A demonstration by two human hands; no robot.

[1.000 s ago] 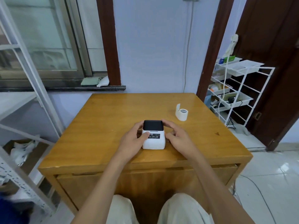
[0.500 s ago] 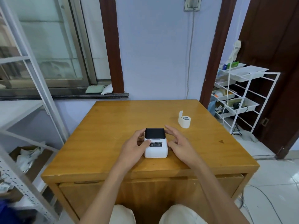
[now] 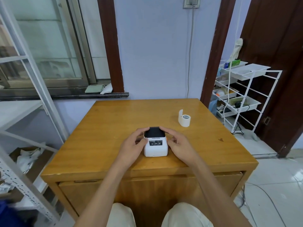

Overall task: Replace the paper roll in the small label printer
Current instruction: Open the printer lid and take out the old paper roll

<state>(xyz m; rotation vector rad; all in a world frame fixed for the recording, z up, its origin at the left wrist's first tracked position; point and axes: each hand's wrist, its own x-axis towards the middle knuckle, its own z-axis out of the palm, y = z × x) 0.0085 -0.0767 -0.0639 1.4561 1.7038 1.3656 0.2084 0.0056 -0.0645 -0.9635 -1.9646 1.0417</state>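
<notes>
The small white plastic label printer with a black lid (image 3: 155, 142) sits near the front edge of the glossy wooden bench (image 3: 114, 122), cupped between both hands. The left hand (image 3: 132, 145) curls on its left side, fingertips at the lid's corner; the right hand (image 3: 177, 145) grips its right side likewise. One white paper roll with a loose tail (image 3: 184, 120) stands well apart, toward the right rear. Bare wood lies open all round. One printer, one roll, two hands.
</notes>
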